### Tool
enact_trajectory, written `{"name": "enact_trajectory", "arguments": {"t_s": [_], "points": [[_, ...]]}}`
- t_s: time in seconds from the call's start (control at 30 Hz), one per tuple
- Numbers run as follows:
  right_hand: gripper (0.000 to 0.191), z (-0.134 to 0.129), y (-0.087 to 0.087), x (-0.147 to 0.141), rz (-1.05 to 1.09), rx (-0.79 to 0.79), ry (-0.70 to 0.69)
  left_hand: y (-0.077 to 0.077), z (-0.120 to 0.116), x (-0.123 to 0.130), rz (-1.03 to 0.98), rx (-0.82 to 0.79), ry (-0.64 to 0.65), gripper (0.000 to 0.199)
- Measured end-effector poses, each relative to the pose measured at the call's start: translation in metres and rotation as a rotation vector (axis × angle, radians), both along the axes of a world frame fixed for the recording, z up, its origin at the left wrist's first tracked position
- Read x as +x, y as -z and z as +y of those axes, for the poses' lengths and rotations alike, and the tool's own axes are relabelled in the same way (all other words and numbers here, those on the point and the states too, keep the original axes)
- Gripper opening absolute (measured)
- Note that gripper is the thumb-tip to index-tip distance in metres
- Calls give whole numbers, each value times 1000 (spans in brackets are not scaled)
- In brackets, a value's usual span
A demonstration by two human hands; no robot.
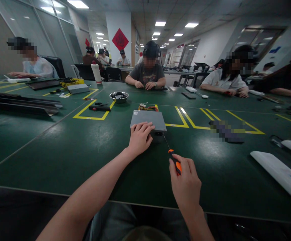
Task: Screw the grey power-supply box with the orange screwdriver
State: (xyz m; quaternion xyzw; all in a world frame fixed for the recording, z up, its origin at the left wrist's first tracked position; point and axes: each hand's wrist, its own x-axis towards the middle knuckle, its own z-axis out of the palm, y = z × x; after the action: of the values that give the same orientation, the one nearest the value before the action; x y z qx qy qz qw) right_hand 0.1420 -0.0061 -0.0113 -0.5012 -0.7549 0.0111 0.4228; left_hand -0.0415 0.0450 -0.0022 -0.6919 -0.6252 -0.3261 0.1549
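Note:
A grey metal box (149, 117) with a bundle of coloured wires (148, 107) at its far side rests on the green table (105, 140). Over the box's near left part lies my left hand (140, 136), its fingers spread on the top face and the thumb by the near edge. My right hand (185, 177) is closed round the orange and black handle of a screwdriver (171, 151). The screwdriver's thin shaft slants up and left, its tip at the box's near right corner. Whether the tip sits in a screw is too small to tell.
Beyond the box stand a metal bowl (119, 97) of small parts and a white bottle (96, 73). Metal rails (20, 103) lie at left, a blurred dark object (227, 131) and a white device (278, 172) at right. Several people sit around the tables.

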Motion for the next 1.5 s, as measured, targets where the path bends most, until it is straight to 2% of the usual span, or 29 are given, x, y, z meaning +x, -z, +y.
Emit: {"name": "enact_trajectory", "arguments": {"t_s": [0.17, 0.37, 0.53, 0.67, 0.77, 0.97, 1.17, 1.37, 1.5], "points": [[24, 4, -5, 6, -12, -63, -9, 0, 0, 0, 1, 3, 3, 32], [27, 3, 0, 0, 17, -147, -42, -1, 0, 1, 6, -4, -2, 34], [26, -2, -3, 1, -59, -88, -49, -1, 0, 0, 12, -8, -3, 34], [31, -2, -7, 8, -133, -7, 18, -1, 0, 0, 11, -4, -6, 33], [33, 1, -8, 10, -130, -12, 37, -1, 0, 0, 15, -11, -6, 32], [30, 1, -3, 5, -83, -95, 6, -2, -1, 2, 45, -16, -10, 34], [23, -6, 0, 1, -28, -16, -63, -2, -1, 4, 111, -28, 38, 39], [24, -4, -5, 6, -97, 64, 32, -3, -2, 12, 151, -39, -6, 39], [29, 1, -3, 9, -88, 6, 64, -6, -5, 17, 200, -63, -32, 40]]}}
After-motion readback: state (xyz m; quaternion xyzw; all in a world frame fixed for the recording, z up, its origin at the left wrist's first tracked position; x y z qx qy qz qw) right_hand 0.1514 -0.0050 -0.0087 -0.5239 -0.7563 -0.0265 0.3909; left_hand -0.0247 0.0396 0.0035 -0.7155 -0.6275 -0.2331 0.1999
